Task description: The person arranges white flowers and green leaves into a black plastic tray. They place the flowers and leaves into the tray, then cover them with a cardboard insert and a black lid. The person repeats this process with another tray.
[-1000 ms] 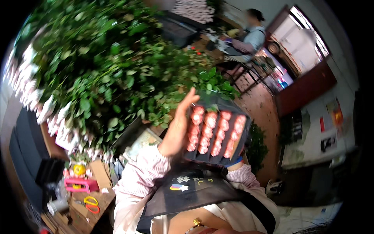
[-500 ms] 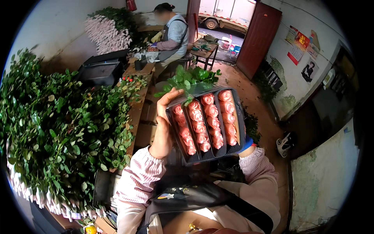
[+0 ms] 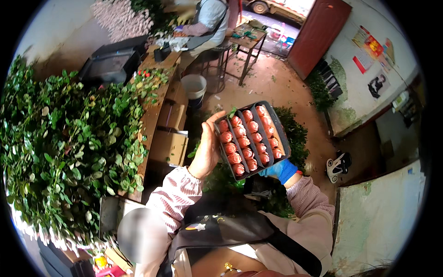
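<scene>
With left grip (image 3: 206, 152) open against the box's (image 3: 281, 127) left edge and gloved right grip (image 3: 283, 171) at its lower right corner, too hidden to tell open from closed. Held above the apron (image 3: 237, 229), full of roses (image 3: 256, 137). More slanted than half a second ago, with bucket (image 3: 194, 85) newly visible beyond the box's upper left corner.

place: flower workshop | long brown wooden bench (image 3: 151, 121) heaped with green leafy stems (image 3: 78, 134) | black divided plastic tray (image 3: 264, 169) holding pink rose heads (image 3: 257, 137) | seated co-worker (image 3: 214, 16) in dark apron (image 3: 204, 40) | patchy white plaster wall (image 3: 376, 221)
</scene>
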`<state>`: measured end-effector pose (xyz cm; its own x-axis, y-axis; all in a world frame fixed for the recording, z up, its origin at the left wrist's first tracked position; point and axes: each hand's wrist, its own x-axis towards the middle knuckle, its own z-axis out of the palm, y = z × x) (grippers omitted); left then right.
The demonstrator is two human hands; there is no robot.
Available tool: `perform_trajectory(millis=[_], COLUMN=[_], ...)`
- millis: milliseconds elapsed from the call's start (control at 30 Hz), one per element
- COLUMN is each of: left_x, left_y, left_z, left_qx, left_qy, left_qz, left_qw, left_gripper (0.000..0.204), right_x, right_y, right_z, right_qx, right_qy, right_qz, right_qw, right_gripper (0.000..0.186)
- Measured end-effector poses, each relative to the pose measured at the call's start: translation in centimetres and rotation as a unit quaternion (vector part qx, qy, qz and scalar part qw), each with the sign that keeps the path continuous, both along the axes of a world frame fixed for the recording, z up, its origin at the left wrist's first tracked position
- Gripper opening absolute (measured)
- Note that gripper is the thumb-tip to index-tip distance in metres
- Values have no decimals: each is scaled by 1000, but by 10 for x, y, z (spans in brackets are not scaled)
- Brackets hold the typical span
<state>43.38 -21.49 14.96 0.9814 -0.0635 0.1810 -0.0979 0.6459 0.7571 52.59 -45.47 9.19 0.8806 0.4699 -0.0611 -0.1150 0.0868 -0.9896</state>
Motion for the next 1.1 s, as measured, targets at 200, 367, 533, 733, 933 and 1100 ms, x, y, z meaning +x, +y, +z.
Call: perform_trajectory(millis=[200, 367, 533, 733, 933, 1100], left_x=[-12, -74, -107, -149, -248, -289], left_y=[-12, -19, -26, -61, -61, -50], left_z=[-59, -141, -219, -359, -443, -453], left_qx=[189, 71, 184, 295, 661, 656], left_qy=[-124, 5, 176, 377, 445, 479], left_qz=[106, 2, -5, 77, -182, -279], left_qw=[968, 997, 967, 875, 576, 512], left_gripper=[71, 63, 52, 40, 57, 87], right_x=[16, 23, 15, 20, 28, 42], right_y=[-46, -95, -96, -69, -18, 27], right_z=[-45, -96, -178, -212, -318, -446], right_qx=[-136, -285, -335, -466, -416, -432], right_qy=[33, 80, -57, 45, -119, -163], right_qz=[38, 84, 34, -27, -35, -19], right_qw=[989, 951, 940, 883, 901, 887], right_gripper=[46, 46, 42, 36, 38, 36])
